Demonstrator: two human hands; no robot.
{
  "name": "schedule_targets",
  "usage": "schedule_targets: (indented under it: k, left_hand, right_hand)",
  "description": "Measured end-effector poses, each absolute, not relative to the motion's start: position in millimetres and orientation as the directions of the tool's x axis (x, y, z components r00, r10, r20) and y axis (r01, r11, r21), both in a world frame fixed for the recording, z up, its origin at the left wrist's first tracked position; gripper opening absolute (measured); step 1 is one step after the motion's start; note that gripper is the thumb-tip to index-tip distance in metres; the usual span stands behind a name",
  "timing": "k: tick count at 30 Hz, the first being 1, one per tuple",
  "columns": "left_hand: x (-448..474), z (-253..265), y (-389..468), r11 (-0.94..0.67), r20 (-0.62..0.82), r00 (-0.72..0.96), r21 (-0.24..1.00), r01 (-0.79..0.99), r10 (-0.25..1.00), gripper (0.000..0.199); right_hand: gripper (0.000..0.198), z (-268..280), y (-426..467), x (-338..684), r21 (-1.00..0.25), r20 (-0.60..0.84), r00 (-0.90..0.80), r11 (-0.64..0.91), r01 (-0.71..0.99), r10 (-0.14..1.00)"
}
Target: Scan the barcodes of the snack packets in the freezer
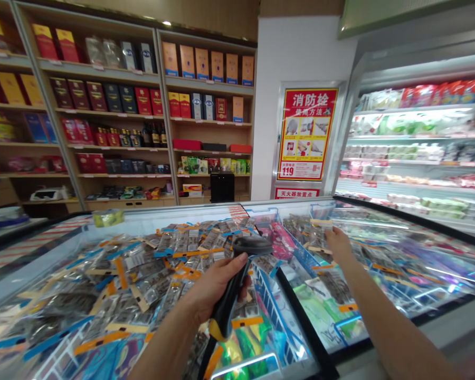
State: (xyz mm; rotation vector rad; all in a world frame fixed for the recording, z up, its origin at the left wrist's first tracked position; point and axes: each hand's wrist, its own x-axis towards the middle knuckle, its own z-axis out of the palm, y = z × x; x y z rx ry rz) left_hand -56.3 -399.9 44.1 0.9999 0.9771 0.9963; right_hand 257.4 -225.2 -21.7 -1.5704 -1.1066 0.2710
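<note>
My left hand (221, 285) is wrapped round the handle of a black barcode scanner (253, 245) with a yellow-tipped base and a cable trailing down. The scanner is held over a pile of clear packets (182, 240) with brown contents and blue, orange or tan header strips. Farther right, my right hand (338, 243) reaches over the chest freezer with its fingers closed at the edge of a clear packet (320, 232) with a tan strip. The fingertips are partly hidden behind the hand.
Blue wire baskets (267, 295) divide the freezer. A black-edged frame (301, 316) runs between its sections. Pink packs (281, 240) lie near the middle. Behind stand wooden shelves (119, 113) of boxes and bottles, a red sign (307, 134) and an open refrigerated display (415, 132).
</note>
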Motion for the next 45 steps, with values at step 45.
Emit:
schedule_targets:
  k: [45]
  left_hand:
    - [-80.3, 52.0, -396.4, 0.175, -0.151, 0.188, 0.977, -0.122, 0.970, 0.036]
  right_hand:
    - [0.022, -21.2, -266.1, 166.8, -0.965, -0.086, 0.050, -0.096, 0.244, 0.995]
